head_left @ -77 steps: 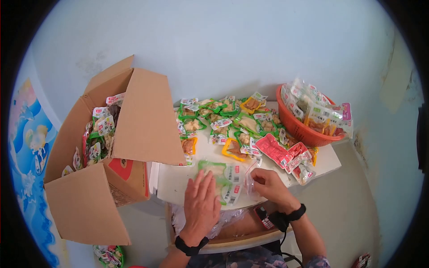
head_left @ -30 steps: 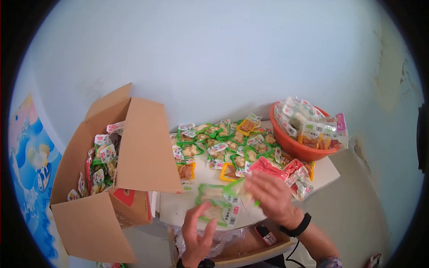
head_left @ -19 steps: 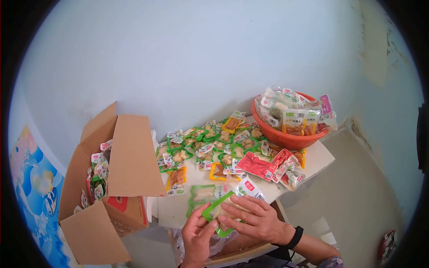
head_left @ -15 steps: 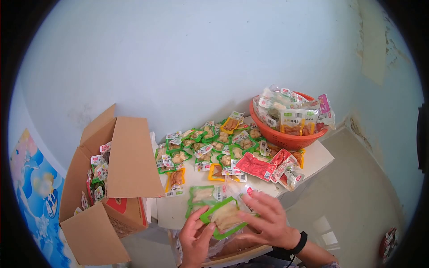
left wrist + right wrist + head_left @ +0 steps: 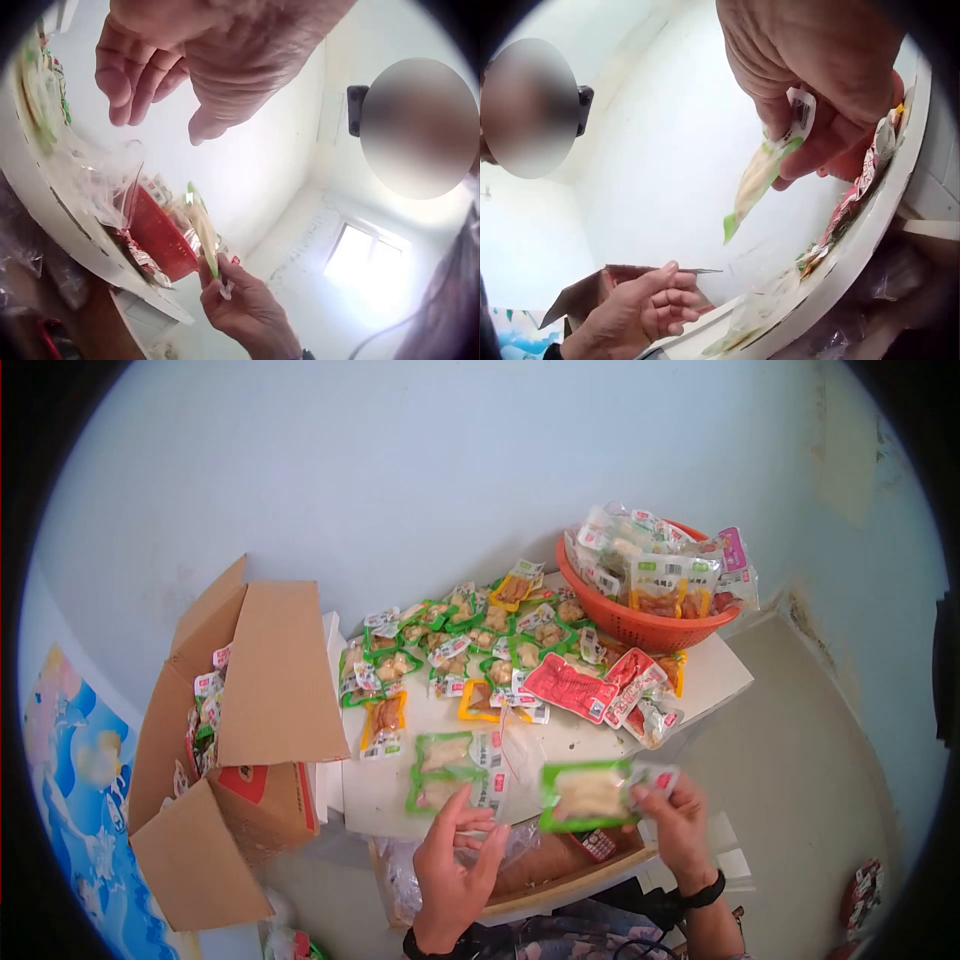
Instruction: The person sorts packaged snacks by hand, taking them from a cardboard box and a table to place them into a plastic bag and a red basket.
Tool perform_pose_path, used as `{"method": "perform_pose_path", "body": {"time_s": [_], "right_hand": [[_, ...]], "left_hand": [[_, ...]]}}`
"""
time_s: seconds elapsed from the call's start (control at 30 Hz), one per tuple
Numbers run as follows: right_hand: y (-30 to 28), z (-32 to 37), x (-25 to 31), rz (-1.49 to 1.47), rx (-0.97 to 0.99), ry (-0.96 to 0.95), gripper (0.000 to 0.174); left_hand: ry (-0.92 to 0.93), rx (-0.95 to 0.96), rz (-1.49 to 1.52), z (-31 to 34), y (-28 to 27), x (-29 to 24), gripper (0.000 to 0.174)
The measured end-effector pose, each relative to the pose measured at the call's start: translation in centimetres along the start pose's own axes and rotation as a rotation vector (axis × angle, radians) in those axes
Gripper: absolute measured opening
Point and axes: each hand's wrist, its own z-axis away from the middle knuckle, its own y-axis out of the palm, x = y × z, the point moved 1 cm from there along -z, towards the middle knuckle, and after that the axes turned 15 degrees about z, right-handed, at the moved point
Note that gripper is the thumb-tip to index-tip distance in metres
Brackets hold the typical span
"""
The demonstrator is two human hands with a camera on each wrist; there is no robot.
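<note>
In the head view my right hand [image 5: 677, 828] pinches the printed end of a green-edged packet [image 5: 590, 796] with pale food inside, held above the table's front right. The right wrist view shows that packet [image 5: 757, 178] between thumb and fingers. My left hand [image 5: 456, 875] is empty, fingers loosely bent and spread, just in front of a clear bag [image 5: 515, 755]. Two green-edged packets [image 5: 445, 752] lie side by side at that bag, overlapped by its clear plastic. In the left wrist view the left hand [image 5: 202, 60] holds nothing.
An open cardboard box [image 5: 285, 680] with packets stands at left. Many small packets [image 5: 463, 650] cover the table's back, with red packets [image 5: 572, 688] at right. An orange basket [image 5: 650, 628] full of packets stands back right. Below the table edge is an open drawer [image 5: 560, 890].
The right hand has moved right with the green-edged packet, which the left hand held by its edge half a second ago. The left hand has let go of it.
</note>
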Motion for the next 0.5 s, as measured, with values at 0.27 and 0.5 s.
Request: {"method": "perform_pose_path", "body": {"time_s": [0.27,0.5], "right_hand": [[0.1,-3.4,-0.6,0.104,-0.134,-0.091,0.020],[3.8,-4.1,-1.0,0.001,-0.017,-0.026,0.019]], "left_hand": [[0.259,-0.035,-0.465,-2.8,3.1,1.8,0.047],[0.171,-0.008,-0.394,-3.6,4.8,4.4,0.019]]}}
